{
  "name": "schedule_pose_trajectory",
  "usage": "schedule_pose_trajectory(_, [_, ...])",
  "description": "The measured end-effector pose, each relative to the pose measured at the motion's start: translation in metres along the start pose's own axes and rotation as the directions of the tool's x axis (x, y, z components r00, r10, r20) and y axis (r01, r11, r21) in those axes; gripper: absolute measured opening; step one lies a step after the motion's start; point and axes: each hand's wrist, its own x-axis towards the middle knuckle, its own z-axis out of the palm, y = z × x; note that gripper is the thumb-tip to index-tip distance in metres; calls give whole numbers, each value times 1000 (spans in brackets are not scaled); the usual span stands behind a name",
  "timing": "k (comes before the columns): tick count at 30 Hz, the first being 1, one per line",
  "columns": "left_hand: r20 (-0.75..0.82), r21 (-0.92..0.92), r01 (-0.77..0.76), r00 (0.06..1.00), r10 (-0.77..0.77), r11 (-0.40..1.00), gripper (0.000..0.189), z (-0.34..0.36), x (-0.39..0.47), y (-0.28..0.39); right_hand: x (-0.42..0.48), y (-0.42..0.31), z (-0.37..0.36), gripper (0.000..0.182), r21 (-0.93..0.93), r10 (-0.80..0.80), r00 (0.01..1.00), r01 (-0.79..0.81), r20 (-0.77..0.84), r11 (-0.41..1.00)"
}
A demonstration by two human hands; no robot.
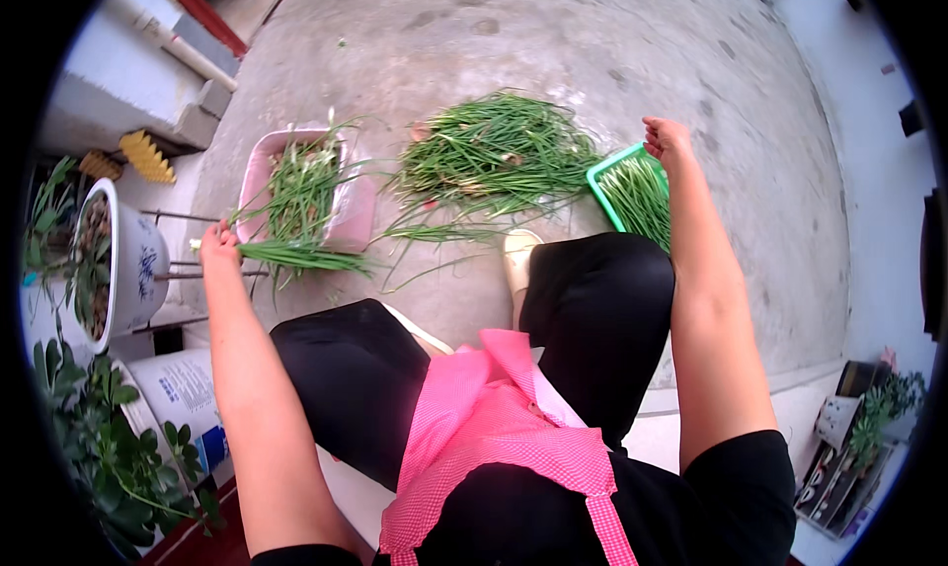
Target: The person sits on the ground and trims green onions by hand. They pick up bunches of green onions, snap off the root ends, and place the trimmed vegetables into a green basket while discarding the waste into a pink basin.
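My left hand [220, 246] is closed around a bunch of green stalks with pale ends [300, 255], their leaves pointing right, beside a pink plastic tub [354, 212] that holds loose leafy stalks and scraps [304, 181]. A large heap of the same long green stalks [503, 151] lies on the concrete floor in the middle. To its right, a green plastic basket [609, 200] contains neatly laid stalks [635, 195]. Above the basket's far right corner is my right hand [661, 140], fingers curled; whether it holds anything cannot be told.
A white potted plant [144, 262] on a metal stand and a white bucket [174, 395] stand at the left, near leafy plants. Loose stalks [444, 232] lie before my shoe [518, 251]. More potted plants [878, 418] are at the lower right.
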Motion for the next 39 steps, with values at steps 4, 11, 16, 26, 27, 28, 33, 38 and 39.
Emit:
schedule_pose_trajectory(4, [53, -79, 31, 998, -27, 996, 18, 15, -11, 14, 46, 72, -52, 22, -550, 34, 999, -44, -28, 834])
schedule_pose_trajectory(11, [581, -85, 81, 814, -16, 993, 14, 78, -127, 10, 18, 11, 29, 33, -791, -316, 827, 548, 464, 272])
schedule_pose_trajectory(16, [559, 15, -215, 811, 170, 976, 9, 88, -176, -2, -81, -64, 196, 26, -436, -194, 452, 892, 871, 118])
schedule_pose_trajectory(26, [525, 476, -333, 850, 40, 814, 35, 81, -156, -31, -145, 4, 374, 82, -488, -410, 388, 856, 825, -173])
schedule_pose_trajectory(27, [523, 476, -320, 852, 28, 819, 35, 79, -155, -30, -153, -4, 383, 83, -431, -449, 286, 863, 846, -262])
schedule_pose_trajectory(28, [519, 476, -306, 855, 18, 824, 36, 76, -154, -27, -161, -12, 392, 84, -372, -476, 178, 860, 861, -350])
schedule_pose_trajectory(33, [565, 483, -296, 824, -36, 824, 36, 81, -158, -26, -157, -26, 442, 79, -151, -399, -147, 766, 905, -624])
schedule_pose_trajectory(38, [598, 489, -287, 798, -77, 824, 28, 92, -168, -35, -161, -29, 462, 54, -40, -154, -60, 817, 986, -576])
schedule_pose_trajectory(39, [601, 492, -290, 795, -79, 821, 28, 92, -168, -37, -162, -28, 461, 48, -43, -62, 11, 839, 998, -542])
